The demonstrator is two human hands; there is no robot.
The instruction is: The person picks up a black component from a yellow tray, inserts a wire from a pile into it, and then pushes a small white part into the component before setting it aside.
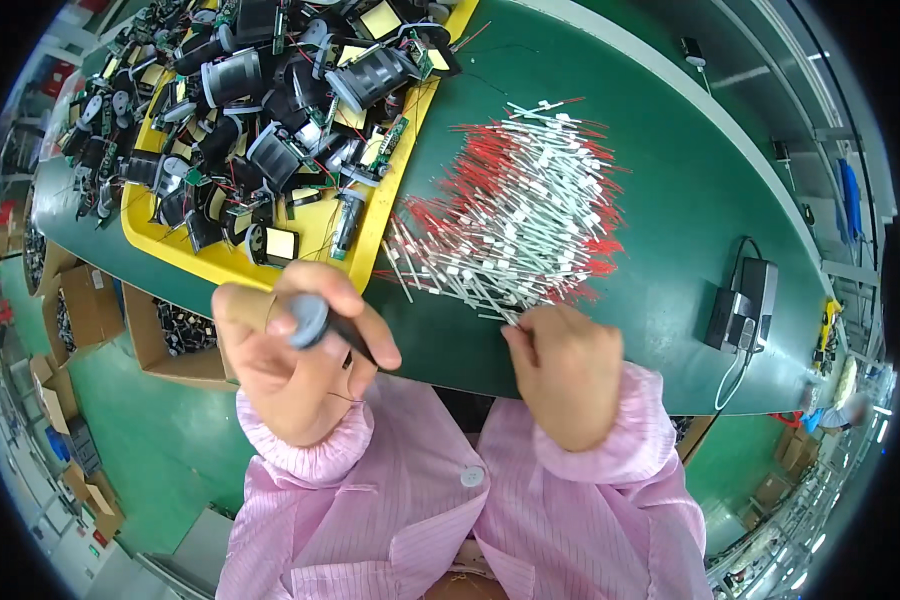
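Grey-capped part [310,321], half hidden, left fingers [377,338] curled round it, right fingers [523,352] bent at wires [540,205], hold unclear

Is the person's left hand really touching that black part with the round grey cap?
Touching: the head view shows the left hand gripping the round grey-capped black part between thumb and fingers.

Left hand [295,385] up, palm skyward, thumb folding in, fingers curled into a firm grip! Over to the right hand [570,375]: back uppermost, slightly blurred, fingers bent under, thumb pointing forward, pinch hard to call! Both forearms sleeved, wrists well apart.
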